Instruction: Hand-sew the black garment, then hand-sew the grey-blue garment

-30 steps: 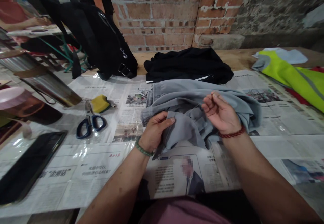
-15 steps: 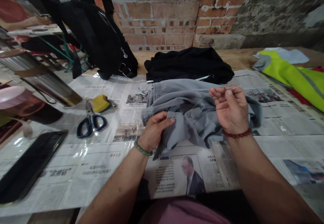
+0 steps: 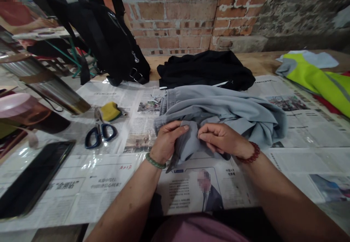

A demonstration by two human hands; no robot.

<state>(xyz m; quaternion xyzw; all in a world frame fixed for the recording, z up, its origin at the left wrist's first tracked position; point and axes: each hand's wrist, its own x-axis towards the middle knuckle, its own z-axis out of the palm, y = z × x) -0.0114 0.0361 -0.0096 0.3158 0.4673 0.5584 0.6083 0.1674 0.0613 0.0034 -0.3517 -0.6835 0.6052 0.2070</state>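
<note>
Grey trousers (image 3: 246, 114) with an elastic waistband lie crumpled in front of me. My left hand (image 3: 168, 139), with a green bead bracelet at its wrist, pinches a folded edge of the grey cloth between thumb and fingers. Right beside it, my right hand (image 3: 218, 138) is closed in a pinch at the same piece of cloth. The sewing needle that showed in it half a second ago is now hidden by the fingers, and its thread cannot be made out. A red braided bracelet circles my right wrist.
Newspaper (image 3: 104, 194) under clear plastic covers the table. To the left are scissors (image 3: 100, 130), a yellow object (image 3: 109, 111), a phone (image 3: 35, 176), a lidded jar (image 3: 35, 112) and a steel flask (image 3: 51, 85). Behind are a black bag (image 3: 109, 41), black clothing (image 3: 205, 68) and a yellow-green garment (image 3: 308, 74).
My right hand has come down and left from above the trousers to the cloth beside my left hand. The needle and thread have gone out of sight. My left hand keeps its hold.
</note>
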